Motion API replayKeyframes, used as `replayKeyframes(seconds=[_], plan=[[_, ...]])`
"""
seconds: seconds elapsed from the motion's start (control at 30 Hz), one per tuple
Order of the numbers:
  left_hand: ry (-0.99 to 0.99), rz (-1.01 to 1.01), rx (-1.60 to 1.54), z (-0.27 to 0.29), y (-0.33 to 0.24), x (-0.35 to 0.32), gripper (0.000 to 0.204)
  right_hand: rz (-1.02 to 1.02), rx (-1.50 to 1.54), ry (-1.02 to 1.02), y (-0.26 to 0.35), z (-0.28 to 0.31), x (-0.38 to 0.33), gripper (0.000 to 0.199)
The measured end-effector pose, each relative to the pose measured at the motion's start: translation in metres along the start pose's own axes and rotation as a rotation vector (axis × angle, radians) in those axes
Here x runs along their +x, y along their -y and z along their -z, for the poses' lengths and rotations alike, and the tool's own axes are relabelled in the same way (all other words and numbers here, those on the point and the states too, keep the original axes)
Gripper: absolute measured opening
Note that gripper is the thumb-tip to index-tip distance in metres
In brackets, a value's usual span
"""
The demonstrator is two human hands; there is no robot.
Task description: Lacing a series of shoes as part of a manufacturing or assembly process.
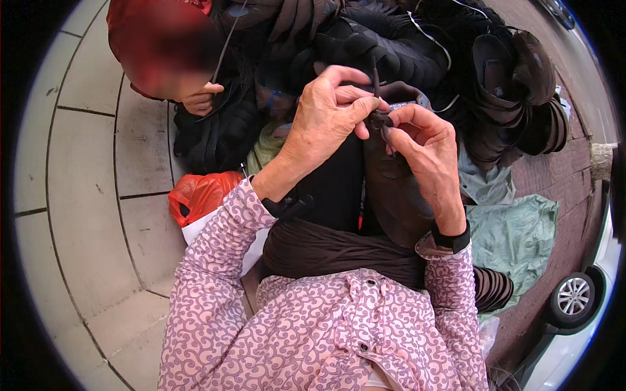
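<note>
A dark brown shoe (pixel 394 195) rests on my lap, its opening turned away from me. Above it, my left hand (pixel 329 120) pinches a dark brown shoelace (pixel 381 122) between thumb and fingers, and one strand sticks up past the fingertips. Close on the other side, my right hand (pixel 427 153) is closed on the same lace, which bunches into a knot or loop between both hands. Across my lap lies a thick bundle of brown laces (pixel 339 251). Part of the shoe is hidden behind my right hand.
Dark shoes (pixel 385 52) are heaped in front, with stacked brown ones (pixel 502 98) at the right. Another person's hand (pixel 201 99) holds a cord at the far left. A red plastic bag (pixel 202 195), green sheeting (pixel 512 241) and a car wheel (pixel 574 296) lie around me.
</note>
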State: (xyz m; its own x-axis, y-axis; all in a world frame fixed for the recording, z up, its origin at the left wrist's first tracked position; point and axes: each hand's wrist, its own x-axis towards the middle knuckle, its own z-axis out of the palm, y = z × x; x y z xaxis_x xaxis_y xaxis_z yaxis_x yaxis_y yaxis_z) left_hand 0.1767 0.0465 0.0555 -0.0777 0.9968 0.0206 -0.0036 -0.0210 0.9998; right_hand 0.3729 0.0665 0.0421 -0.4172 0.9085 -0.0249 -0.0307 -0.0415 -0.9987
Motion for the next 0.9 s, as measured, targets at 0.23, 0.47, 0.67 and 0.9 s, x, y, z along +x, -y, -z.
replayKeyframes(seconds=[0.23,0.47,0.67,0.9], plan=[[0.157,-0.023,0.258,0.005,-0.007,-0.011,0.023,0.021,-0.027,0.005,0.002,0.0,0.001,0.006],[0.106,-0.24,0.362,-0.002,-0.011,-0.024,0.021,-0.005,-0.027,-0.029,0.003,-0.001,-0.001,0.009],[0.186,-0.096,0.349,0.005,-0.009,-0.022,0.021,0.0,0.02,-0.019,0.004,-0.001,-0.001,0.009],[0.331,0.346,-0.305,0.013,0.003,-0.017,0.022,-0.017,0.109,-0.022,0.006,0.0,-0.002,0.013]])
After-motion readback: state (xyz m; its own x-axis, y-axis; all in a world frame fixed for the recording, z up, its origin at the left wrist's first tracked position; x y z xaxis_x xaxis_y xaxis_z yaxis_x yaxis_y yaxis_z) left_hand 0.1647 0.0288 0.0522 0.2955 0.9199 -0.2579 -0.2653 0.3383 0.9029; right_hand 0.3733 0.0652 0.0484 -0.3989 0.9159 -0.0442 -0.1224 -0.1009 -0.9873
